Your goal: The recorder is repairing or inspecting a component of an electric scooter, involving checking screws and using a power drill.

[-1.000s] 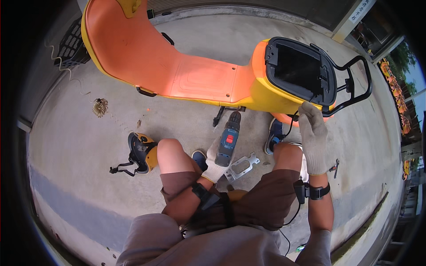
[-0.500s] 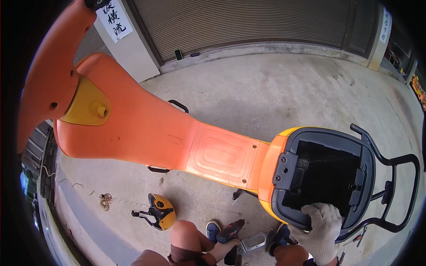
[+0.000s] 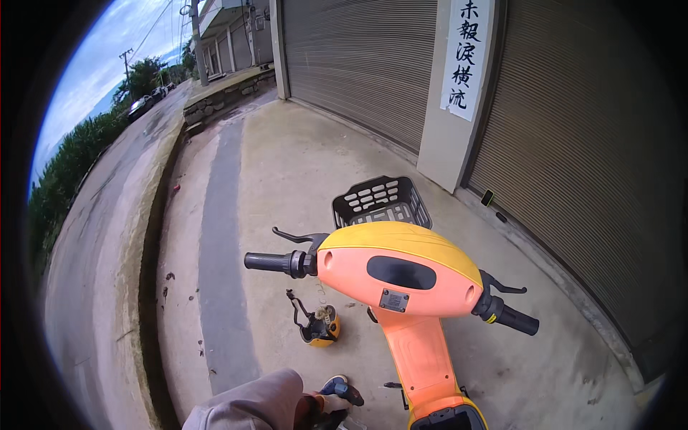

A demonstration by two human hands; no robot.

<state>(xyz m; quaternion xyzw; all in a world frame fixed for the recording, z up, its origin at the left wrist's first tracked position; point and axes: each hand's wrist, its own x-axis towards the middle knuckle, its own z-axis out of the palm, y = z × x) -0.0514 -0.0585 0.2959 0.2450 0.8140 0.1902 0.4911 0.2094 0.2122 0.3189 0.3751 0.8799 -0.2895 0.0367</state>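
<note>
An orange and yellow electric scooter (image 3: 398, 290) stands before me, its handlebar closest to the middle of the view. Low down, partly behind my grey-sleeved left arm, my left hand (image 3: 332, 403) is closed around the handle of a cordless drill (image 3: 349, 393). That hand is small in the picture and mostly hidden. A metal bracket (image 3: 352, 425) shows a sliver at the bottom edge by the drill. My right hand is out of the picture. The scooter's open seat compartment (image 3: 450, 419) is cut off by the lower edge.
A yellow helmet (image 3: 322, 330) with dark straps lies on the concrete left of the scooter. A black basket (image 3: 383, 202) sits at the scooter's front. Brown roller shutters (image 3: 573, 179) line the right, and a kerb (image 3: 147, 287) drops to the road at left.
My view has swung left and up, from the seat compartment to the handlebar and road. My gloved right hand, earlier at the compartment's rim, has left the picture. The drill stays low, near my shoe.
</note>
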